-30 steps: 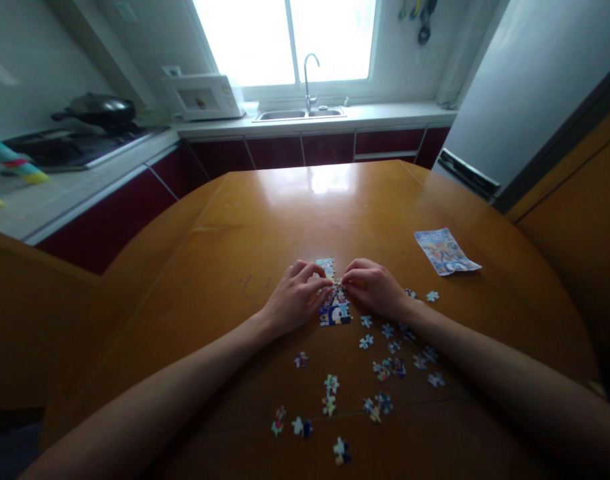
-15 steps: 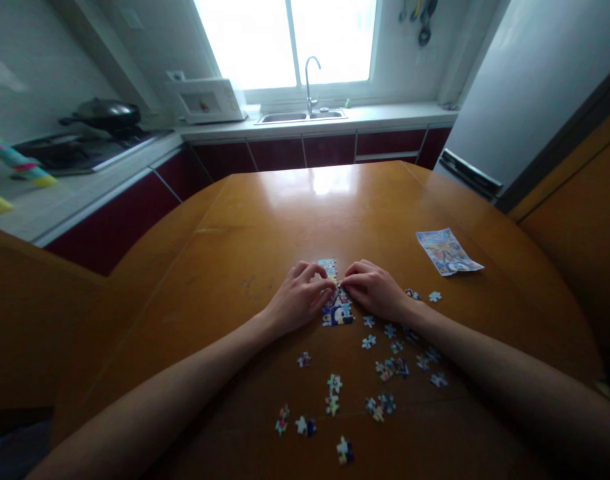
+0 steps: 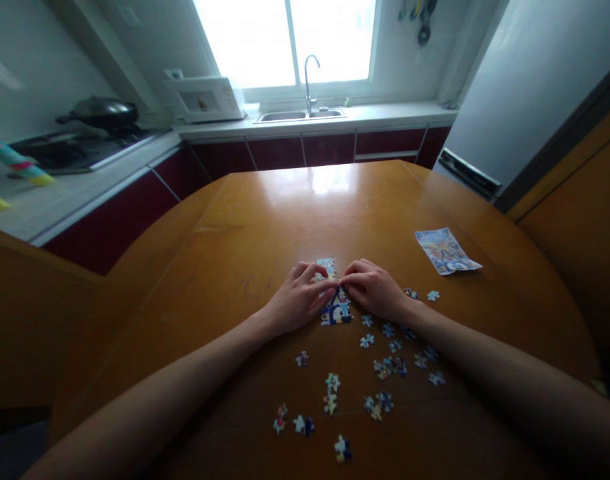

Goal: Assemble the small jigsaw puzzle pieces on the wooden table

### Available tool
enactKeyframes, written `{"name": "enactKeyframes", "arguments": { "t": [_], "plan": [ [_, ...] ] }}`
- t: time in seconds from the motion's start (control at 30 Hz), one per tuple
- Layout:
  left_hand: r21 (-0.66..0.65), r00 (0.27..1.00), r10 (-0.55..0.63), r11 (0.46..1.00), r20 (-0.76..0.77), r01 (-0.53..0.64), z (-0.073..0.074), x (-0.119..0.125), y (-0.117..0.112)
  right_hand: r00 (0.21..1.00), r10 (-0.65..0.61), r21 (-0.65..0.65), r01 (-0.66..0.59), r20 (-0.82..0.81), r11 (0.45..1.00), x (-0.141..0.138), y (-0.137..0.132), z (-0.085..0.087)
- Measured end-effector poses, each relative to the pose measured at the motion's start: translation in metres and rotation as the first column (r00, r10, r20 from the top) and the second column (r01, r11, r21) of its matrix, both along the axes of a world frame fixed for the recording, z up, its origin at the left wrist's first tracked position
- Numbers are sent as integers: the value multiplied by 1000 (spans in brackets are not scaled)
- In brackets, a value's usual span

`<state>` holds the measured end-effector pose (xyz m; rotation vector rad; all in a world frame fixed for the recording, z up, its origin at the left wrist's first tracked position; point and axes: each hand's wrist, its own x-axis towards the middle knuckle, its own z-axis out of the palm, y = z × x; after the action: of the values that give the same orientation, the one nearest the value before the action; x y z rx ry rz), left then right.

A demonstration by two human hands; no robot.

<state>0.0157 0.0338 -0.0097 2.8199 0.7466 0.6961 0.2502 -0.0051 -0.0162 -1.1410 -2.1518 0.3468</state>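
A narrow strip of joined jigsaw puzzle (image 3: 337, 314) lies on the wooden table (image 3: 285, 220), its middle partly covered by my fingers. From the left, my left hand (image 3: 303, 297) reaches over it, thumb and fingers closed at the strip's middle. My right hand (image 3: 372, 287) pinches at the strip's right edge, its fingertips almost meeting the left ones. Whatever small piece either hand may hold is hidden by the fingers. Loose jigsaw pieces (image 3: 367, 341) lie close below the right hand, some beside the right forearm.
A creased picture sheet (image 3: 447, 252) lies on the right of the table. More pieces are scattered toward me, including a joined pair (image 3: 331, 393) and a single piece (image 3: 302, 359). Beyond the table are a sink (image 3: 299, 115), a microwave (image 3: 207, 100) and a wok (image 3: 105, 113).
My left fingertips have shifted slightly right over the strip, closer to the right hand's fingertips. The whole view has drifted a little; the loose pieces stay where they were on the table.
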Motion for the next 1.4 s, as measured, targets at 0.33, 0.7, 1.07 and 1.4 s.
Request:
{"name": "enactKeyframes", "arguments": {
  "t": [0.33, 0.7, 1.07, 1.4],
  "plan": [
    [-20, 1000, -13, 1000, 18, 13, 0, -1, 1, 999, -24, -22, 23, -41, 999, 3, 2, -3],
    [-21, 999, 21, 1000, -44, -22, -1, -2, 1, 998, -56, -54, 54, -36, 997, 1, 1, 0],
    [-5, 998, 33, 999, -54, -34, -2, -1, 0, 998, -44, -67, 42, -37, 997, 3, 2, -3],
    [-30, 994, 35, 999, -104, -39, -2, -2, 1, 996, -62, -90, 57, -57, 994, 3, 2, 1]
  ]
}}
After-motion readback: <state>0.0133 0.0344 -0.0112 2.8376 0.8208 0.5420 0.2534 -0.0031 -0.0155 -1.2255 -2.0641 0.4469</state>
